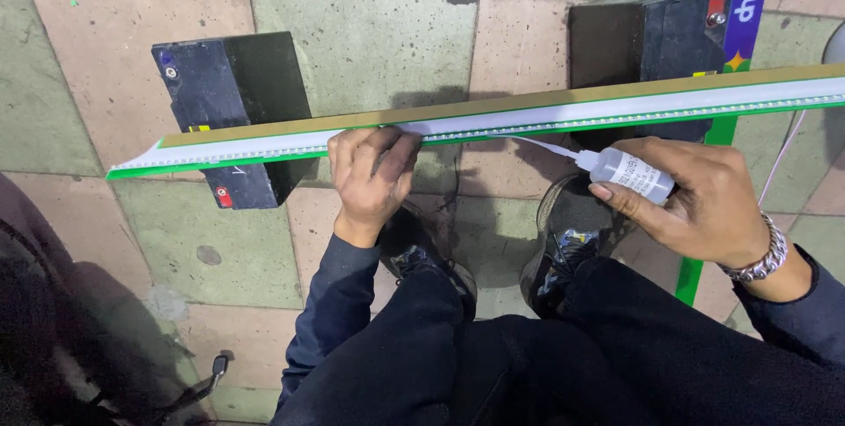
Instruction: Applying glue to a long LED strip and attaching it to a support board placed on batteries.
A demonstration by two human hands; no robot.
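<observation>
A long narrow strip (546, 113), white with a green edge and a tan band, lies across two black box-shaped batteries. My left hand (370, 175) rests on the strip's near edge around its middle, fingers curled over it. In my right hand (704, 201) is a small white squeeze bottle (629, 172), its thin nozzle pointing left and touching the strip's near edge. A metal bracelet (759, 260) circles my right wrist.
The left battery (233, 100) and the right battery (651, 34) stand on a floor of green and pink tiles (370, 30). My shoes (563, 232) sit below the strip. A green bar (704, 215) runs down at right. A dark bag (53, 320) lies at lower left.
</observation>
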